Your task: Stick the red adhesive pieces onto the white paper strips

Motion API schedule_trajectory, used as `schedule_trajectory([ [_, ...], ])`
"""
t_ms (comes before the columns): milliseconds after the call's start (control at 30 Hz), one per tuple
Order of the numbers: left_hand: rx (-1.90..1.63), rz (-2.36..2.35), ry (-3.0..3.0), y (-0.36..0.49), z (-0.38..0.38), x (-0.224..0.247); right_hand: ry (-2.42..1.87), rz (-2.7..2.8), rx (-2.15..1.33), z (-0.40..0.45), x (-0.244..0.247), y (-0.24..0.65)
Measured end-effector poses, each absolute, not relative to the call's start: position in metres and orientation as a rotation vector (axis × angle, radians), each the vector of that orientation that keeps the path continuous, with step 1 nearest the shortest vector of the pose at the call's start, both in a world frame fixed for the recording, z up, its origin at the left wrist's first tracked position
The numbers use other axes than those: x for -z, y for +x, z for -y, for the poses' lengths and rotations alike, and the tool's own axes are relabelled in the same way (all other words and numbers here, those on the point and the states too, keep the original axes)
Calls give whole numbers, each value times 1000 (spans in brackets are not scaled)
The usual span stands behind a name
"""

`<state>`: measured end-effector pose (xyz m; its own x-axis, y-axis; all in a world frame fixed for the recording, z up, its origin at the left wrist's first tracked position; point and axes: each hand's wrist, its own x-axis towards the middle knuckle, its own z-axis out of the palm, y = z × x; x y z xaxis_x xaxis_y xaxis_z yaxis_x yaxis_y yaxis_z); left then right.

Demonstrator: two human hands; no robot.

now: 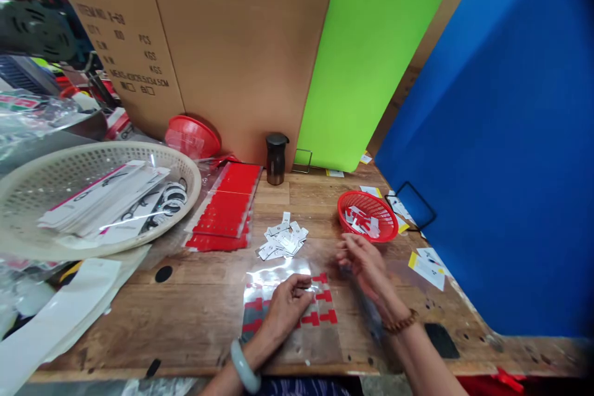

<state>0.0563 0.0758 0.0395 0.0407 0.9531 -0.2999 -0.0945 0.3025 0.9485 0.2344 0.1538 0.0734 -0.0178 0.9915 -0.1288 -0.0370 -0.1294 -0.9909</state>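
Left hand (288, 302) partly hides clear sheet (320, 341); tag pile (284, 240) beyond.

Two hands (288, 306), two red baskets (385, 211), one tumbler (275, 161)

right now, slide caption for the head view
Left hand over clear plastic with red shapes, right hand near red basket.

Around the dark lidded jug (275, 161): printed brown cardboard (241, 55) behind, green board (371, 55) rightward, blue board (505, 154) farther right, cream basket (28, 198) well leftward.
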Motion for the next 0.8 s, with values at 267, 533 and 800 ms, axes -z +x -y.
schedule_trajectory([
  [267,-1060,-1177,854,67,-83,-15,-1520,1756,-1000,-211,-43,161],
  [533,-1049,-1125,754,68,-83,-16,-1669,1772,-1134,-241,-30,148],
  [800,-1025,-1114,650,62,-84,-24,-1466,1362,-1474,-224,-42,175],
])
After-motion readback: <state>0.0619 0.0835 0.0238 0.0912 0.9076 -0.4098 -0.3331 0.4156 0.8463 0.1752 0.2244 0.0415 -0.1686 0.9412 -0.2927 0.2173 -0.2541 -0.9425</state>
